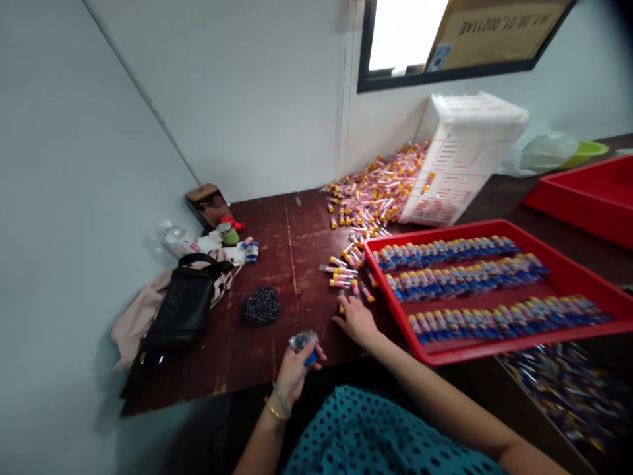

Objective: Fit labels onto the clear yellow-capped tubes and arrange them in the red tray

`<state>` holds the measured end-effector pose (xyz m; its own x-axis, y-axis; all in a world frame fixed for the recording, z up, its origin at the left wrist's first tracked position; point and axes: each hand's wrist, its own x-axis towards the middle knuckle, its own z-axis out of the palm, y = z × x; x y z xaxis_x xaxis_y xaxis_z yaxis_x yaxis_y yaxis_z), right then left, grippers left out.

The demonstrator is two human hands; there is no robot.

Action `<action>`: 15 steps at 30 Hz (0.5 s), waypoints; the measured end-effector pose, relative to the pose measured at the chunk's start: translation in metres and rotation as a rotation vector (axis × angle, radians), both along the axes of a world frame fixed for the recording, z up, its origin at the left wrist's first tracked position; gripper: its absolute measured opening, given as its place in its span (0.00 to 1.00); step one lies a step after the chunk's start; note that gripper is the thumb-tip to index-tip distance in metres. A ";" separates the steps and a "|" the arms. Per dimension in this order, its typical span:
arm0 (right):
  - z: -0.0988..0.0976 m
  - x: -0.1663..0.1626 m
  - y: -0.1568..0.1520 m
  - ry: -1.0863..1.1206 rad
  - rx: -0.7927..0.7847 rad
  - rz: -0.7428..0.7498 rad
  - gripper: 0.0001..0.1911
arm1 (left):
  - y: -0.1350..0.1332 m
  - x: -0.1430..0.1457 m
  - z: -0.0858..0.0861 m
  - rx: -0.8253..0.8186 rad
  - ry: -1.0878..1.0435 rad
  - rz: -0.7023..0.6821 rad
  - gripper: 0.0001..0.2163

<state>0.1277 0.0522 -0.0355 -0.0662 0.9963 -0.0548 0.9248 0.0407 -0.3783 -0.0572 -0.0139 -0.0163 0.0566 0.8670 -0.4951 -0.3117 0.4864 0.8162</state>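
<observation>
My left hand [293, 371] is closed around a small bunch of clear and blue plastic wrappers [310, 356], held above the table's front edge. My right hand [360, 322] reaches over the table just left of the red tray, thumb and fingers apart. Its fingertips are at a small tube with a yellow cap [341, 308]; a firm grip on it cannot be made out. Beyond that hand lie several loose yellow-capped tubes [341, 277], which run back into a large pile [380, 188]. In the red tray [430, 358], wrapped blue-and-yellow pieces [459, 280] stand in three rows.
A white basket [459, 158] lies tipped beside the pile. Another red tray [583, 198] is at far right. Below the near tray, a box holds many wrapped pieces [568, 389]. Left are a dark dotted cloth [261, 306], a black bag [180, 307], a bottle [179, 241] and a green tin [227, 233].
</observation>
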 end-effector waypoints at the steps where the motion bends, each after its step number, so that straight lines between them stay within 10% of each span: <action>1: 0.001 0.004 -0.001 0.043 0.002 -0.015 0.19 | 0.002 0.004 0.000 0.012 0.008 0.001 0.15; 6: 0.001 0.018 -0.008 0.236 -0.023 -0.092 0.13 | 0.012 0.021 -0.001 0.033 -0.029 -0.025 0.16; 15: 0.012 0.041 -0.050 1.429 -0.384 0.033 0.21 | 0.009 0.037 0.010 0.055 0.007 -0.051 0.17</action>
<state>0.1683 0.0021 -0.0233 -0.3112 0.9333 -0.1793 -0.2311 -0.2573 -0.9383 -0.0207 -0.0053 -0.0063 0.0978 0.8891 -0.4472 -0.2823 0.4557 0.8442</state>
